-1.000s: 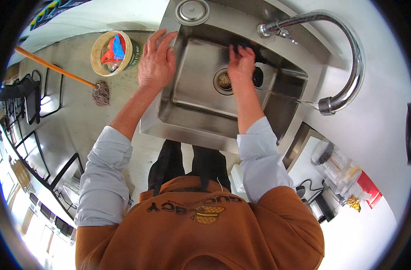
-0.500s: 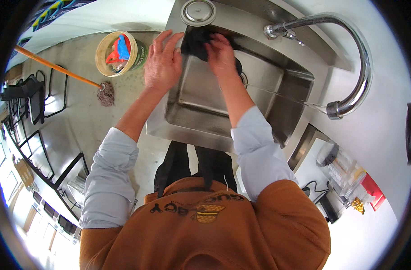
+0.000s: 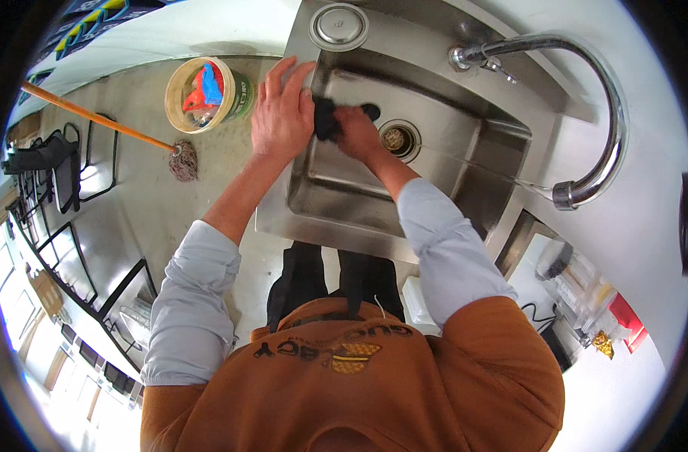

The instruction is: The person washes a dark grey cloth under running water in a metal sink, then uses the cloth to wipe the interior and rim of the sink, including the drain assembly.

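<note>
My right hand (image 3: 357, 134) is closed on a bunched black cloth (image 3: 327, 120) inside the left part of a stainless steel sink (image 3: 344, 235). A dark end of the cloth pokes out beyond my knuckles. My left hand (image 3: 282, 113) lies on the sink's left rim with its fingers apart and nothing in it, its thumb side close to the cloth. Thin water runs from the curved chrome faucet (image 3: 617, 124) across to the basin. The round drain (image 3: 399, 140), with its strainer, is just right of my right hand.
A round metal lid (image 3: 339, 27) sits on the sink's far left corner. On the floor to the left stand a bucket (image 3: 180, 120) with red and blue plastic in it and a mop (image 3: 183, 160). Clear plastic containers (image 3: 574, 286) lie at the right.
My right hand has pulled the black cloth nearer and to the left from the far corner, gathering it up and uncovering the drain. My left hand stays at the rim.
</note>
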A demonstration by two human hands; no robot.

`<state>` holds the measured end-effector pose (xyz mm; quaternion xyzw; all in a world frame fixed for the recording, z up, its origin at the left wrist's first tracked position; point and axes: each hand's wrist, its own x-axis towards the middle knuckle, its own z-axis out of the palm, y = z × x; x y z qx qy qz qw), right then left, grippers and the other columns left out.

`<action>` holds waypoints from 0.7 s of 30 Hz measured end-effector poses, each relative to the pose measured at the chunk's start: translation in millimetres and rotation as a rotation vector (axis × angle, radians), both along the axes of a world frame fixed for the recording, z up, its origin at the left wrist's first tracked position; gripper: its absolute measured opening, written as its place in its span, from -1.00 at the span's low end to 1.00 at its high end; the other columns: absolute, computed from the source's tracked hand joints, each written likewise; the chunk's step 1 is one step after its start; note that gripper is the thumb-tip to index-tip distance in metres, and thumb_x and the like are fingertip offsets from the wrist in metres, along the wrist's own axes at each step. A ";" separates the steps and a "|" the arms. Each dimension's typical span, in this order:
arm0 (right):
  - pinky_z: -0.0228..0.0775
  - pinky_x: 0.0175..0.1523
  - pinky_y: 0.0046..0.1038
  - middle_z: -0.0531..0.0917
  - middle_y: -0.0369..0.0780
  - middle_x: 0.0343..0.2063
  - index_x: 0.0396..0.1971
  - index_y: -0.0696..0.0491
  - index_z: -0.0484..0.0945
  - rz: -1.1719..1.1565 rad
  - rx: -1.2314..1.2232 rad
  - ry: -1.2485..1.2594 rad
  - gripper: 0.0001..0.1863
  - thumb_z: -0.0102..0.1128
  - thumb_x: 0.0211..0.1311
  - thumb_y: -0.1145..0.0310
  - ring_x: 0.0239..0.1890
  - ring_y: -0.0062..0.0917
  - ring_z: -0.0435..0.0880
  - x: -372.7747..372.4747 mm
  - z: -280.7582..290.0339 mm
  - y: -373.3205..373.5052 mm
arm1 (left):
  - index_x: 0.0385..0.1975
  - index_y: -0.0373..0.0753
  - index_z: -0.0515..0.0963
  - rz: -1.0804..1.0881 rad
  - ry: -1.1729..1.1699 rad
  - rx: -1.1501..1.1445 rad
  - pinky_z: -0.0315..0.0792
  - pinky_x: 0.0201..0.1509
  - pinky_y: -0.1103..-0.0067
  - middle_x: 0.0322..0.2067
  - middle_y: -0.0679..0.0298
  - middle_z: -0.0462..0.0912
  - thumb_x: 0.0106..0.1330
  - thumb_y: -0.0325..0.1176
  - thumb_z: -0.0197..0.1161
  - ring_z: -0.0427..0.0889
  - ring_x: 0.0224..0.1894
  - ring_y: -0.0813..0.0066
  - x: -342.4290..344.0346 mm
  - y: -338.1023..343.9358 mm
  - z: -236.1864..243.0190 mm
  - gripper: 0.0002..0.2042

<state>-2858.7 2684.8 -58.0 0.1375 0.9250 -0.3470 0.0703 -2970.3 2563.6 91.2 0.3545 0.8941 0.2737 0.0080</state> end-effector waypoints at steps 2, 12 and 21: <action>0.31 0.11 -0.13 0.43 -0.08 0.05 0.02 0.03 0.41 0.115 -0.169 -0.209 -0.51 0.17 -0.01 0.38 0.09 -0.07 0.38 7.6 13.8 7.6 | 0.08 0.03 0.38 -0.003 0.000 -0.001 0.36 0.07 0.26 0.13 0.24 0.27 0.20 -0.39 0.05 0.37 0.05 0.05 0.2 1.0 1.7 -0.60; 0.31 0.04 -0.21 0.50 -0.11 -0.12 -0.16 -0.01 0.53 0.017 0.042 0.179 -0.64 0.11 -0.08 0.44 -0.13 -0.11 0.43 -6.5 -20.2 -16.5 | 0.08 0.05 0.38 -0.016 0.013 0.017 0.37 0.07 0.26 0.13 0.24 0.27 0.20 -0.39 0.06 0.36 0.07 0.06 2.0 0.1 -3.7 -0.60; 0.22 0.16 -0.06 0.41 -0.30 0.06 -0.22 -0.18 0.56 0.452 0.040 -0.266 -0.62 0.25 -0.17 0.39 0.14 -0.22 0.30 123.5 18.2 27.1 | 0.08 0.05 0.38 -0.019 0.018 0.006 0.35 0.10 0.26 0.14 0.26 0.26 0.21 -0.38 0.05 0.35 0.08 0.08 0.0 1.1 -1.9 -0.60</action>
